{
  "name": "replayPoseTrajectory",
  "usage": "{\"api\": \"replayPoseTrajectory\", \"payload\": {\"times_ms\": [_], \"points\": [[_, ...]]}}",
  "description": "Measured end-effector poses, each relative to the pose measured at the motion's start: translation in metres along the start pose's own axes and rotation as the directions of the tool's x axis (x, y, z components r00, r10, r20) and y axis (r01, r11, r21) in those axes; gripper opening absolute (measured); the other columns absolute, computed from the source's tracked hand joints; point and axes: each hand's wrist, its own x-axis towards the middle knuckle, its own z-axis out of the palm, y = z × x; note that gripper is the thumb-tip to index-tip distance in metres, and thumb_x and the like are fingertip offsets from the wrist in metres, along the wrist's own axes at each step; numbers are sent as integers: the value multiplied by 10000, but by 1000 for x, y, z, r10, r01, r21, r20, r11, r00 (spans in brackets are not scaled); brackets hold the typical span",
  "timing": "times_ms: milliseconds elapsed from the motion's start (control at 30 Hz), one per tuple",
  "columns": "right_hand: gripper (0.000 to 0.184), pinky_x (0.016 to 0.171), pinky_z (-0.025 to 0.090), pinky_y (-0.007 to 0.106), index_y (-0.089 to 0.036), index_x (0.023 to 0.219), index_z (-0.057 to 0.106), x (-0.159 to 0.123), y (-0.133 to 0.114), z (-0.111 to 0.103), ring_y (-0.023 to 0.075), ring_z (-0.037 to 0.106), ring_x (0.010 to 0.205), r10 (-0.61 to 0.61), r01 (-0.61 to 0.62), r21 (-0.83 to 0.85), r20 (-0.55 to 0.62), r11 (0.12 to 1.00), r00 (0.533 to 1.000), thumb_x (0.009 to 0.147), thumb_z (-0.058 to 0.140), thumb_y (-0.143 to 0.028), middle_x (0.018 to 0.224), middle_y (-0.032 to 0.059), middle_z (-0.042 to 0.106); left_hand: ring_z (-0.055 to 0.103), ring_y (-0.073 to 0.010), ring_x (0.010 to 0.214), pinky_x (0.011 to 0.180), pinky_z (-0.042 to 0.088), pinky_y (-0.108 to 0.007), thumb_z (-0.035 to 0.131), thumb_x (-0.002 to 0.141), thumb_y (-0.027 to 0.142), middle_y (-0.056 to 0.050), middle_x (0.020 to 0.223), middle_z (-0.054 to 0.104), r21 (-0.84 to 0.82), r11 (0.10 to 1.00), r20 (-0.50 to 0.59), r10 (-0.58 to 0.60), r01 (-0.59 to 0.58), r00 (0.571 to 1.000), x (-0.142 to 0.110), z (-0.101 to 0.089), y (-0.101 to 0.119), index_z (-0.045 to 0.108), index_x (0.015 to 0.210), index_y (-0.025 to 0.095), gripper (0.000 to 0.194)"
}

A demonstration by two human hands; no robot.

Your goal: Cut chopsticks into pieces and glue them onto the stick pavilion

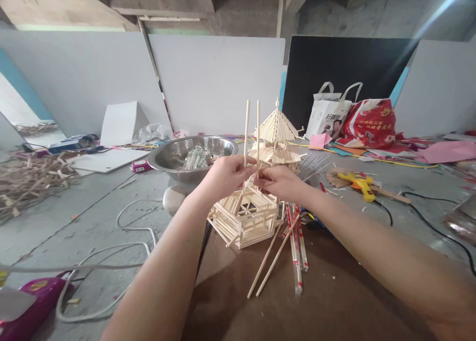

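Both hands meet above a small tower-like model (241, 227) built of pale wooden sticks. Between the fingers of my left hand (232, 175) an upright chopstick (247, 128) is pinched. A second upright chopstick (258, 128) stands beside it, held in the closed fingers of my right hand (277, 180). Their lower ends are partly hidden by the fingers and the model. Behind stands a pagoda model (277, 128) with a pointed roof. Two loose chopsticks (273, 256) lie in front on the brown board (230, 301), next to wrapped chopsticks (296, 247).
A steel basin (159, 157) with plastic wrappers stands behind my left hand. To the right lies a yellow glue gun (360, 182) with a black cord. A grey cable (111, 249) curls over the floor at left, near a purple device (37, 301). Bags (370, 123) stand farther back.
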Motion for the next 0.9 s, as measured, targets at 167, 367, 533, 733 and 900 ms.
{"api": "replayPoseTrajectory", "payload": {"times_ms": [167, 367, 533, 733, 900], "points": [[206, 512, 326, 225, -169, 618, 531, 1, 2, 2, 80, 467, 493, -5, 5, 9, 4, 1000, 1000, 744, 440, -304, 533, -24, 537, 432, -59, 438, 427, 297, -203, 452, 731, 383, 12, 526, 525, 1, 1000, -12, 18, -18, 1000, 0, -1, -1, 586, 895, 218, 269], [207, 499, 320, 221, -171, 619, 529, 1, 4, 2, 76, 458, 482, -14, 14, 20, 2, 1000, 1000, 746, 437, -307, 518, -30, 521, 437, -66, 441, 432, 301, -208, 460, 724, 373, 11, 512, 521, 1, 1000, -23, 8, -8, 1000, 0, -1, 0, 594, 898, 215, 271], [215, 504, 316, 219, -168, 625, 537, 0, 4, 2, 72, 452, 483, -12, 12, 3, 0, 1000, 1000, 752, 435, -307, 521, -31, 524, 437, -63, 427, 430, 312, -205, 469, 716, 376, 14, 496, 510, -10, 1000, -25, -5, 5, 1000, 0, -1, 0, 595, 893, 210, 273], [211, 519, 315, 215, -170, 624, 542, 0, 3, 1, 67, 445, 492, -35, 35, -12, -2, 999, 999, 754, 437, -299, 526, -36, 520, 445, -64, 427, 411, 306, -201, 467, 716, 390, 15, 520, 523, -28, 1000, -17, 0, 0, 1000, 1, 1, -4, 589, 877, 231, 257], [218, 520, 309, 213, -166, 587, 520, -1, -1, 0, 63, 415, 477, -24, 23, -16, -9, 1000, 1000, 746, 451, -299, 501, -44, 487, 438, -61, 415, 402, 299, -198, 470, 717, 369, 18, 491, 507, -39, 999, -13, 15, -16, 1000, 2, 1, -2, 595, 823, 220, 221]]}}
